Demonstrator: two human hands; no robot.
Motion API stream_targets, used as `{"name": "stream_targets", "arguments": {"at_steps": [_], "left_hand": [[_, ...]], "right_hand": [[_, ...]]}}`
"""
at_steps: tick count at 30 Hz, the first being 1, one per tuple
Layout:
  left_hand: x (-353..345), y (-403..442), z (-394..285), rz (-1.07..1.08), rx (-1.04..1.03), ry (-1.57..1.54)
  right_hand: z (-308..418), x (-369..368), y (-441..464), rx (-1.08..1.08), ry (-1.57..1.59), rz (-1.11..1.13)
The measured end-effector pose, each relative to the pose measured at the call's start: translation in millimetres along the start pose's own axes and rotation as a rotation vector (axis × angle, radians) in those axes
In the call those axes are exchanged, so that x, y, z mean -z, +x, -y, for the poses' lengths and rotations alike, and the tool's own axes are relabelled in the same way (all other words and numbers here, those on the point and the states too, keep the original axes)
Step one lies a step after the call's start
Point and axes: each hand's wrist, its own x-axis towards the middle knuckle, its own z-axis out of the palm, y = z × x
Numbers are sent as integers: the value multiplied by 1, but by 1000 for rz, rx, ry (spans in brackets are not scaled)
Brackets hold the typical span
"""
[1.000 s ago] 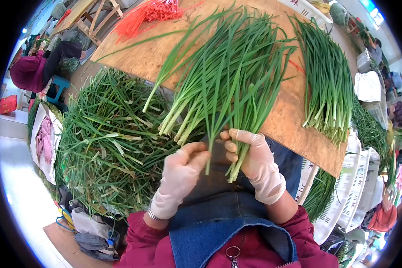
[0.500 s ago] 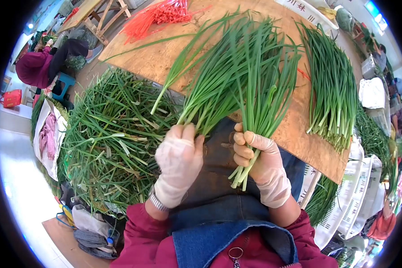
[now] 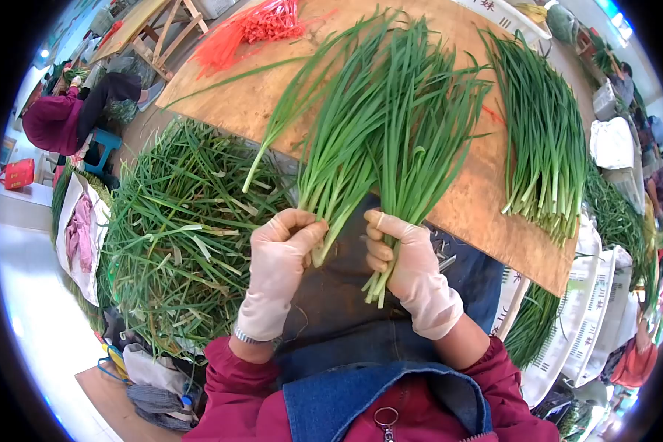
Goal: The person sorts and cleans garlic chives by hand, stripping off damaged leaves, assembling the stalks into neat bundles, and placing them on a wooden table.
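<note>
Both hands wear pale, thin gloves. My right hand point(image 3: 409, 258) is wrapped round the pale stem ends of a bunch of green leaves point(image 3: 420, 140), whose tips lie on the wooden board point(image 3: 486, 221). To its left, my left hand point(image 3: 283, 250) pinches at the stems of a second, looser bunch point(image 3: 339, 147). Several thin stalks point(image 3: 272, 132) lie apart on that bunch's left side. A larger bunch of leaves point(image 3: 541, 132) rests on the board at the right, with its stems toward me.
Red ties point(image 3: 254, 33) lie at the board's far left. A heap of loose leaves and scraps point(image 3: 191, 228) stands left of my legs. White crates point(image 3: 582, 317) are at the right. A person in purple point(image 3: 55, 121) sits at the upper left.
My left hand has gone from a thin stalk beside my right hand to the looser bunch, where its fingers now pinch stems. My right hand still holds its bunch, which looks fuller.
</note>
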Motion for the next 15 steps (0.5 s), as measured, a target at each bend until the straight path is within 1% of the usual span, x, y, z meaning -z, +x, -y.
{"name": "stream_targets", "arguments": {"at_steps": [3,5,7,9,10,11,13,15], "left_hand": [[13,-21,-15,-41,-15,-76],[34,-36,-14,-237,-280,-68],[68,-46,-9,-471,-389,-42],[114,-40,11,-686,-377,210],[117,-34,13,-805,-543,857],[111,-41,15,-803,-512,1174],[87,-43,17,-611,-697,1079],[45,-41,12,-321,-776,998]], "right_hand": [[-3,-5,0,31,-41,-62],[-2,0,1,24,-6,-30],[-2,2,1,18,32,1],[-2,2,-1,14,67,25],[-2,3,-2,11,74,31],[-1,3,-3,9,82,37],[-1,3,-4,10,91,45],[0,3,-6,18,88,53]]}}
